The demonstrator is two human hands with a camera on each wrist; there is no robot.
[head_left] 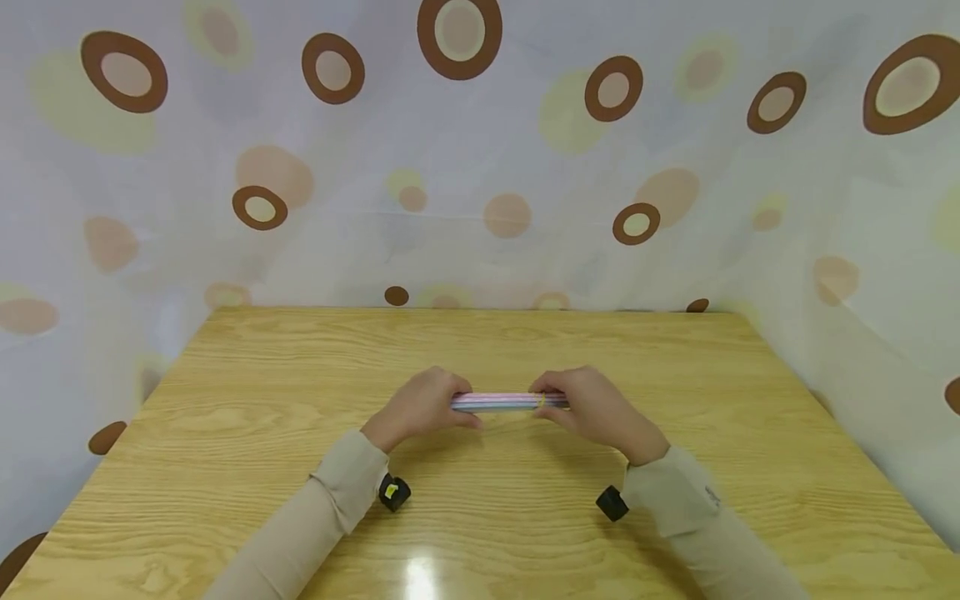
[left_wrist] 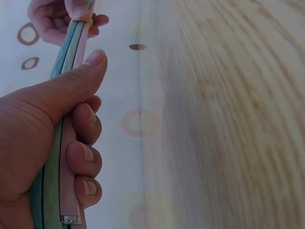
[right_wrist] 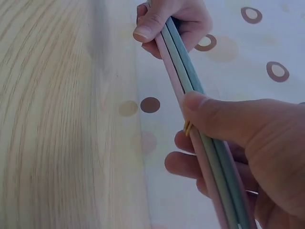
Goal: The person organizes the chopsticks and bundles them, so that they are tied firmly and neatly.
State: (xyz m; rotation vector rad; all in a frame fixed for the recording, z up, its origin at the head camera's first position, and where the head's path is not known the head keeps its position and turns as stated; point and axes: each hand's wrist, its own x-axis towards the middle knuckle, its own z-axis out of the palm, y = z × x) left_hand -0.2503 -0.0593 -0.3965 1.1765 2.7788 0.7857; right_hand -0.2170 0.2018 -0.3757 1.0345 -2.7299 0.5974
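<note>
A bundle of long, slim pastel sticks (head_left: 498, 402) in pink, green and teal is held level above the table by both hands. Fingers and thumb of my left hand (head_left: 423, 402) wrap round one end of it. A silvery, crinkled tip shows on a pink stick (left_wrist: 69, 191) in the left wrist view. My right hand (head_left: 600, 407) grips the bundle towards its other end, thumb on top and fingers beneath. Beside the right thumb, a yellow rubber band (right_wrist: 188, 127) circles the sticks. Part of the bundle is hidden behind the palms.
The wooden table (head_left: 480, 517) has a light yellow grain. Behind it and along its sides hangs a pale cloth (head_left: 465, 267) with brown rings and spots. Small black devices (head_left: 393, 492) are worn at both wrists, by the beige sleeves (head_left: 300, 508).
</note>
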